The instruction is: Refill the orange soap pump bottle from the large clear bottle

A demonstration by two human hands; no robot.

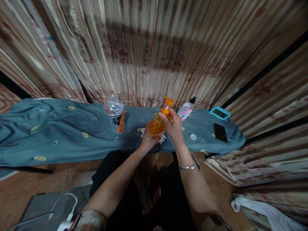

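Two hands are counted – the left hand [147,137] and the right hand [172,125] – and one orange pump bottle [159,120] between them. On the blue cloth [60,134] are counted one clear plastic bottle [114,112], one pink-labelled bottle [186,110], one white cap [193,137], one black phone [220,132] and one blue-framed device [219,113] – one of each

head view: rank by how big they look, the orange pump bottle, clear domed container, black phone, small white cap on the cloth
1. Clear domed container
2. Orange pump bottle, partly hidden by the left hand and right hand; close to the container, so this order is unsure
3. Black phone
4. Small white cap
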